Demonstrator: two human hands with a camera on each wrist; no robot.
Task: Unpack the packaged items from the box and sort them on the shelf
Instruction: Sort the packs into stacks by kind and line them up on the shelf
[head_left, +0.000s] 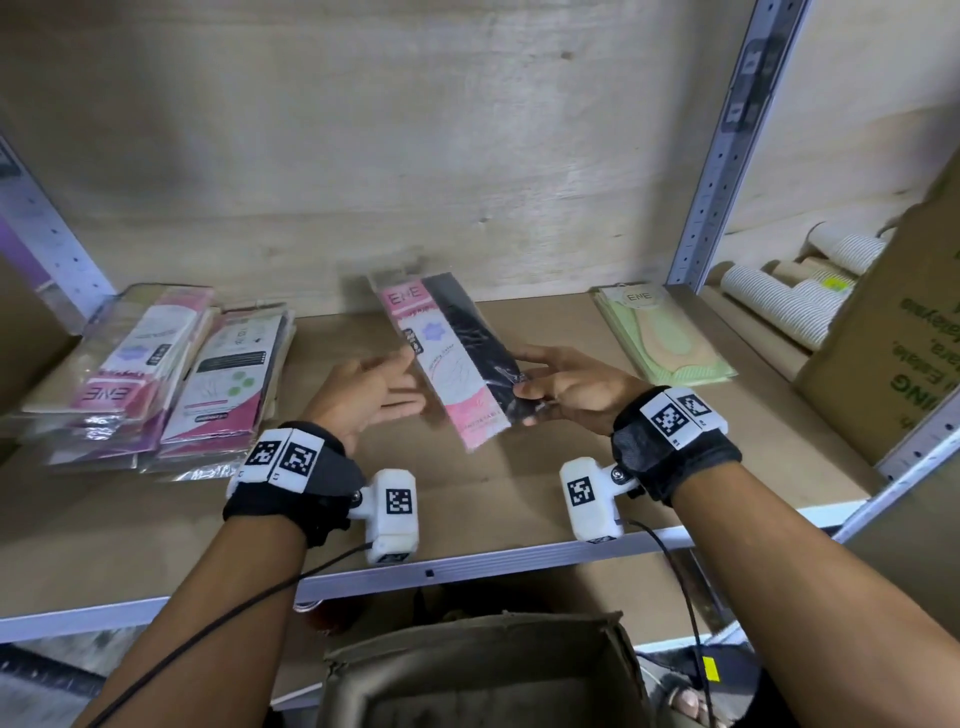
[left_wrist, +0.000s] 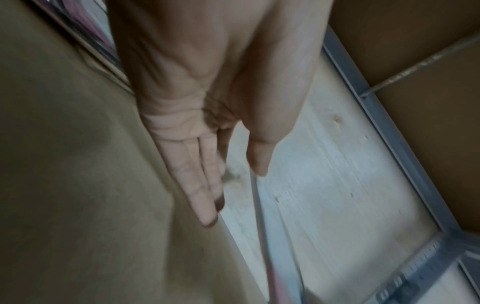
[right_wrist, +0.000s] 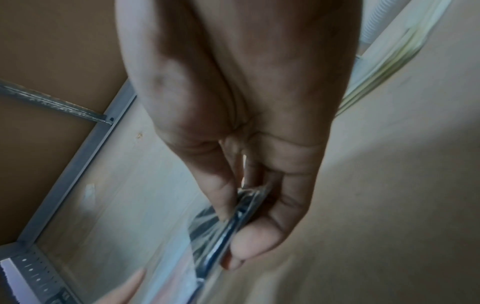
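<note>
My right hand (head_left: 566, 387) pinches the pink and black packet (head_left: 457, 358) by its edge, thumb on top, holding it just above the shelf (head_left: 519, 493). Left hand (head_left: 363, 400) is flat and loose, fingers (left_wrist: 202, 185) straight, right beside the packet. Box (head_left: 483, 670) sits below the shelf.
</note>
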